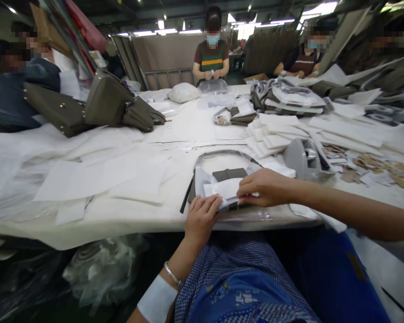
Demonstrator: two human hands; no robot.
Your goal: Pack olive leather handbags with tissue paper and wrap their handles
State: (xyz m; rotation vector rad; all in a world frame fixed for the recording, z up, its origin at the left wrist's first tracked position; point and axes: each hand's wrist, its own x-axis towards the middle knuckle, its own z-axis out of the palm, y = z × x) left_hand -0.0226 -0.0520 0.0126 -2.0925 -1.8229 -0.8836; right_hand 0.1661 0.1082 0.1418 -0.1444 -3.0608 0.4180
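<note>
Right in front of me a dark olive handbag (229, 174) lies at the table's near edge, its wrapped handle (224, 154) arching away from me. White wrapping paper (224, 187) covers part of the bag. My right hand (261, 187) pinches the right end of this paper between thumb and fingers. Resting on the bag's lower left corner and the paper is my left hand (204, 213), its fingers stretched out and lying flat. The underside of the bag is hidden.
Grey tape dispenser (301, 159) stands right of the bag, beside stacked white sheets (272, 130). More olive bags (104, 103) lie at left. Flat paper sheets (84, 179) spread on the white table (188, 130). Across it a masked co-worker (211, 58) handles something small.
</note>
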